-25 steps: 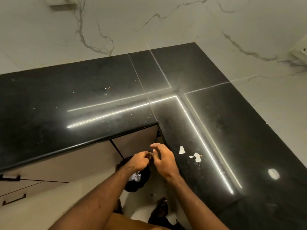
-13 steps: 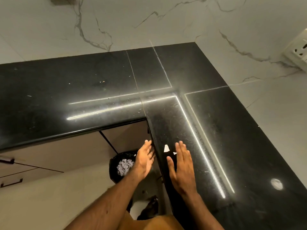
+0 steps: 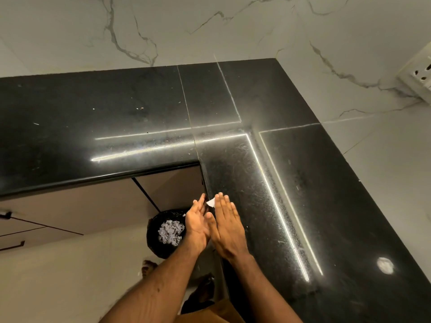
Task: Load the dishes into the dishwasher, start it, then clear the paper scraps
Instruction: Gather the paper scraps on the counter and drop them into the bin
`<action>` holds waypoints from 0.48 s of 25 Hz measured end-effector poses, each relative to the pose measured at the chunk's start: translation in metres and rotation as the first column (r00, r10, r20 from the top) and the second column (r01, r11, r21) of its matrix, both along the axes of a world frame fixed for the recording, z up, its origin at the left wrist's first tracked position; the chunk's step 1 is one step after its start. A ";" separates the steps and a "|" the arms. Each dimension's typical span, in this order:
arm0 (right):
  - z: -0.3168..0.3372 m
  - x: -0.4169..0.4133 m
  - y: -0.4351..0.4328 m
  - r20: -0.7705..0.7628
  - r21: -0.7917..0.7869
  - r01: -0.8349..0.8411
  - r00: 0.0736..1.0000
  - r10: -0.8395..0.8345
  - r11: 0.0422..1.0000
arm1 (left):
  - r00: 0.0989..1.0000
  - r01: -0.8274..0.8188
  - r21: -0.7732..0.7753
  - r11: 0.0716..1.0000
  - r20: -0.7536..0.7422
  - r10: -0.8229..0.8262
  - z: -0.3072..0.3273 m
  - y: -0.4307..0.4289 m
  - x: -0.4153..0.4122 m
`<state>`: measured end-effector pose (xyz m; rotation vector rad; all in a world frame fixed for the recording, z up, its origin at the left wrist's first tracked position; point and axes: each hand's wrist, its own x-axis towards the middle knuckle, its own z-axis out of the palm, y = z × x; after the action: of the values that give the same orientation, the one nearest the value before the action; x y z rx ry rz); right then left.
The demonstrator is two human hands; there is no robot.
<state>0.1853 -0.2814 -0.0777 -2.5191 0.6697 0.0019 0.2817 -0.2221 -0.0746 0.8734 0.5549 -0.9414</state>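
Scrap (image 3: 211,202): white, on the counter's inner edge at 6 o'clock from frame centre, between the fingertips of both hands.
Right hand (image 3: 227,227): flat on the counter, fingers straight and together, gripping nothing; the scrap is at its 11 o'clock.
Left hand (image 3: 197,223): fingers straight, palm turned towards the right hand, just off the edge at its 9 o'clock; holds nothing.
Bin (image 3: 155,238): black, at 7 o'clock, with torn paper (image 3: 170,231) inside.
Counter (image 3: 303,183): black, glossy, L-shaped.
Socket (image 3: 417,75): white, at 2 o'clock.

Home kitchen: L-shaped polished black stone countertop (image 3: 116,117) against white veined marble wall (image 3: 210,26), beige handled cabinet fronts (image 3: 70,213) below (1 wall socket (image 3: 419,73)).
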 end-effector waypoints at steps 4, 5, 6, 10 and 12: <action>0.017 -0.007 0.002 0.117 0.199 -0.046 0.993 0.023 0.979 | 1.000 0.016 0.006 1.000 -0.018 -0.016 0.001 0.001 0.002; 0.016 -0.018 0.005 0.117 0.154 0.020 0.992 -0.038 0.988 | 1.000 0.022 0.005 1.000 -0.001 -0.022 -0.002 0.001 0.003; 0.015 -0.030 0.008 0.098 0.081 0.101 0.989 -0.109 0.992 | 0.999 0.031 0.002 1.000 0.017 -0.031 -0.008 0.002 0.005; 0.002 -0.069 0.024 -0.047 -0.164 0.178 0.981 -0.188 0.970 | 0.999 0.025 -0.028 0.999 0.043 -0.024 -0.023 0.004 0.005; -0.002 -0.062 0.024 -0.084 -0.181 0.147 0.983 -0.164 0.973 | 0.998 0.020 -0.015 1.000 0.057 -0.019 -0.023 0.003 0.004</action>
<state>0.1228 -0.2569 -0.0794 -2.6392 0.9434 0.0127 0.2853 -0.2187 -0.0973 0.8906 0.4906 -0.9348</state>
